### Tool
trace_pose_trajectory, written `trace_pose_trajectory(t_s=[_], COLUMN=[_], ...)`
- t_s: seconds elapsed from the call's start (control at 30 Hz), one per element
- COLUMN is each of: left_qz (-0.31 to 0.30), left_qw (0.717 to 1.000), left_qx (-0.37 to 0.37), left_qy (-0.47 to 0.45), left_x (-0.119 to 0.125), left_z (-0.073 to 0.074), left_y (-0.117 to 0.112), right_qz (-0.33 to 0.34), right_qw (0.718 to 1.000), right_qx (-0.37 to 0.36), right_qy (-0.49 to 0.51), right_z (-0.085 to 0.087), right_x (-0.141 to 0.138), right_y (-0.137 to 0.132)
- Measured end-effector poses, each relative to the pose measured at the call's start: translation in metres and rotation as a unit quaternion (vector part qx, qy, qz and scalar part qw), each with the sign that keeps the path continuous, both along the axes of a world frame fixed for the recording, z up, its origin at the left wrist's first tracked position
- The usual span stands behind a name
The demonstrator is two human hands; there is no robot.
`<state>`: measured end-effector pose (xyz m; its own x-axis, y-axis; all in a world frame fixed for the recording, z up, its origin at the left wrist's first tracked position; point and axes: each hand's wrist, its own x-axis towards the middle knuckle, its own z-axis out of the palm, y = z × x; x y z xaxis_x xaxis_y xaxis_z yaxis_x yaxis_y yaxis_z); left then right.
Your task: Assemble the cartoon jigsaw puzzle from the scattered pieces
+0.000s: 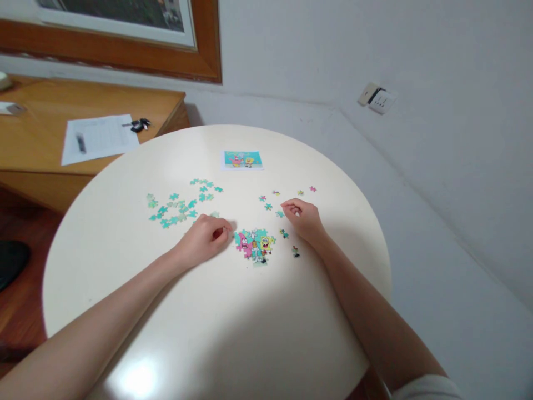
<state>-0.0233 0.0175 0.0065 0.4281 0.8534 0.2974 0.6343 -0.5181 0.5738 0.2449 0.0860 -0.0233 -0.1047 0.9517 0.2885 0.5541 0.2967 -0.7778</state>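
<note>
On the round white table point(200, 333) lies a partly joined jigsaw puzzle point(255, 245) with a pink, a pale and a yellow cartoon figure on turquoise. My left hand point(207, 238) rests just left of it, fingers curled, thumb and forefinger close together; whether anything is between them is hidden. To the puzzle's upper right, my right hand point(305, 219) has its fingertips pinched together, and I cannot make out anything in them. A turquoise puzzle piece point(280, 214) lies by those fingertips. Below that hand are two more loose pieces, one dark-and-yellow point(283, 234) and one brownish point(296, 252).
Several turquoise and pale green pieces point(179, 208) are spread at left. Pink and yellow pieces point(300, 193) lie beyond my right hand. A picture card point(242, 160) sits near the far edge. A wooden desk point(45, 105) holds a paper sheet point(100, 139) and keys point(140, 124).
</note>
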Motion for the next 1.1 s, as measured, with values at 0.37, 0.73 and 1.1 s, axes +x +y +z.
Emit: trace_pose_trajectory(t_s=[0.37,0.73,1.1], left_qz=[0.005,0.001,0.009], left_qw=[1.000,1.000,1.000], left_qx=[-0.006,-0.014,-0.014], left_qy=[0.012,0.003,0.009], left_x=[-0.0015,-0.0010,-0.0014], left_z=[-0.0011,-0.0009,-0.0033], left_y=[0.0003,0.0003,0.0002], right_qz=[0.005,0.008,0.015], right_qw=[1.000,1.000,1.000], right_qx=[-0.005,-0.006,-0.001], right_qy=[-0.006,-0.015,-0.020], right_z=[0.0008,0.0002,0.0012], right_x=[-0.0005,-0.0011,-0.0005], right_y=[-0.0008,0.0004,-0.0013])
